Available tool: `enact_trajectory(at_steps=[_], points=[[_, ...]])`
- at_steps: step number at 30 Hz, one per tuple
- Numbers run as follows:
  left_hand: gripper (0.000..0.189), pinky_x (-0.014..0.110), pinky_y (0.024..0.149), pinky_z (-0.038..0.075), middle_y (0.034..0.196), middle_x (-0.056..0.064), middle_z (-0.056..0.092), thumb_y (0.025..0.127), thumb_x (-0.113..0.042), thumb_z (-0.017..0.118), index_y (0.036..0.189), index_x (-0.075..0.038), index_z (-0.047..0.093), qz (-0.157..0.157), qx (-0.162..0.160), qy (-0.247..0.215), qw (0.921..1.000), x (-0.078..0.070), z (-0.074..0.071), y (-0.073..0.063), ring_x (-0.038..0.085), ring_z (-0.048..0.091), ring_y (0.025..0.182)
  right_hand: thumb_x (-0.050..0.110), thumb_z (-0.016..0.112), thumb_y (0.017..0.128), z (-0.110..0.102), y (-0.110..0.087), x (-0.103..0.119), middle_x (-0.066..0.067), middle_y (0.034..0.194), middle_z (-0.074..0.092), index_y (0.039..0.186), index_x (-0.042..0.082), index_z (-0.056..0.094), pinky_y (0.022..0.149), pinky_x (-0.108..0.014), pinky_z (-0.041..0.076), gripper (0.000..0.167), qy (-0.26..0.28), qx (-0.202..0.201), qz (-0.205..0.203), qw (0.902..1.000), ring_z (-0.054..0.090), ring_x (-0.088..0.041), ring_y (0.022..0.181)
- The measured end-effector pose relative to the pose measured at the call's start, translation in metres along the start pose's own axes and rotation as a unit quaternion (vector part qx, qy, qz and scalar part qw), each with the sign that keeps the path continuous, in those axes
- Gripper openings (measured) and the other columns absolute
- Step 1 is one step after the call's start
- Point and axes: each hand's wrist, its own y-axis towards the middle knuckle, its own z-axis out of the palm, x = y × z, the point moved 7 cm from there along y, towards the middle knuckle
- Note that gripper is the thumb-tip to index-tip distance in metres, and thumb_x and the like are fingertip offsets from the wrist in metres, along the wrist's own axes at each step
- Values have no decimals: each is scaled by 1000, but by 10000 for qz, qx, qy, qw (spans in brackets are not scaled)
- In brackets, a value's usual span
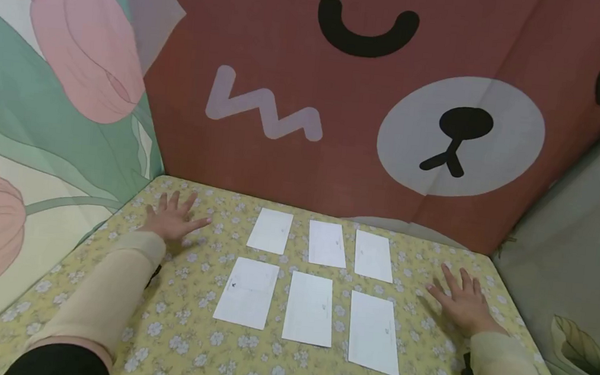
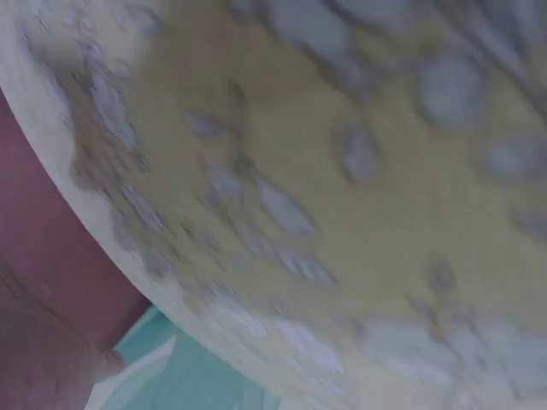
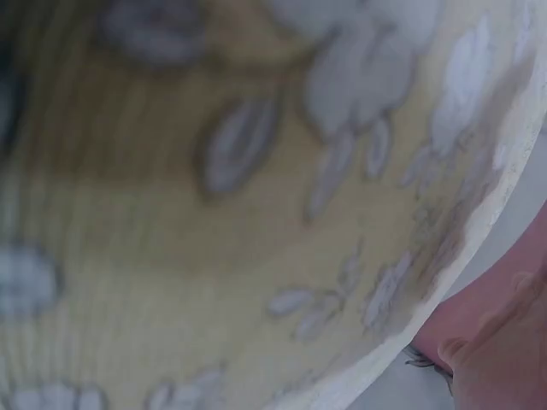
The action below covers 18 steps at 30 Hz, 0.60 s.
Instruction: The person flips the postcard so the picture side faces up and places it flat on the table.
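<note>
Several white paper cards lie flat on a yellow floral cloth (image 1: 186, 320) in two rows. The back row has a left card (image 1: 270, 231), a middle card (image 1: 327, 243) and a right card (image 1: 374, 255). In front are another left card (image 1: 247, 293), a middle one (image 1: 309, 308) and a right one (image 1: 375, 332), each with a tiny dark mark. My left hand (image 1: 171, 218), fingers spread, is over the cloth left of the cards and holds nothing. To their right my right hand (image 1: 463, 303) is likewise spread and bare. Both wrist views show mostly cloth, with part of a hand at a lower corner.
A brown bear-print backdrop (image 1: 259, 166) rises behind the table's far edge. Tulip-print fabric (image 1: 87, 44) hangs on the left, and a grey leaf-print sheet (image 1: 585, 236) borders the right side.
</note>
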Motion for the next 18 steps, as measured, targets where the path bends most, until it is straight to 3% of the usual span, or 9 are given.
enact_trajectory(at_steps=[9,18], points=[[104,78,112,-1,166,34,-4,96,-79,38,167,-13,3,287,-71,-599,9978,-34,11,17,59,-9,149,53,46,107,1,7,14,-47,157,-4,163,-1,7,104,-84,2,87,282,-70,-304,9991,-7,-72,140],[101,75,115,3,167,32,-2,98,-77,40,167,-15,-1,648,-53,-964,9932,-75,21,26,60,-6,149,53,46,107,1,9,27,-41,161,-9,165,4,2,101,-87,6,88,768,85,-203,9968,-9,-68,142]])
